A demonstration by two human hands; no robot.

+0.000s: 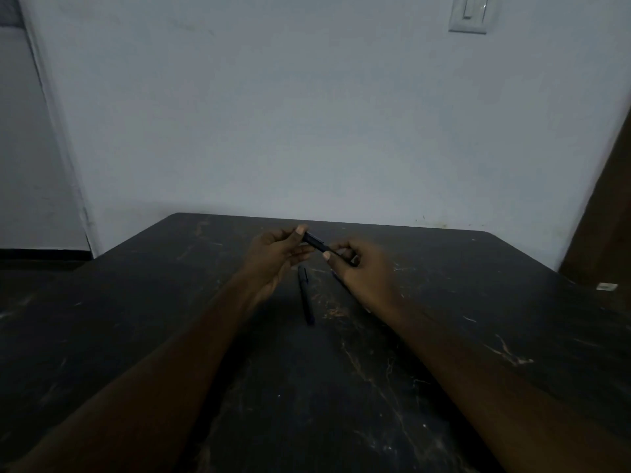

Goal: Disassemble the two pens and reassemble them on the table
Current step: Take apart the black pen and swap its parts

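I log: pen (316, 243) slants far-left to near-right; left hand (273, 256) pinches far end, right hand (363, 273) grips near end. Joint probably midway, too dim to be sure.

Dim room, plain pale wall (307, 114) behind dark, scratched desk (444, 336) with rounded far corners. White light switch (473, 11) high on wall at upper right, pale door frame (58, 131) at left. Brown wooden panel (607, 216) at far right edge, small white scrap (607, 286) on desk near it.
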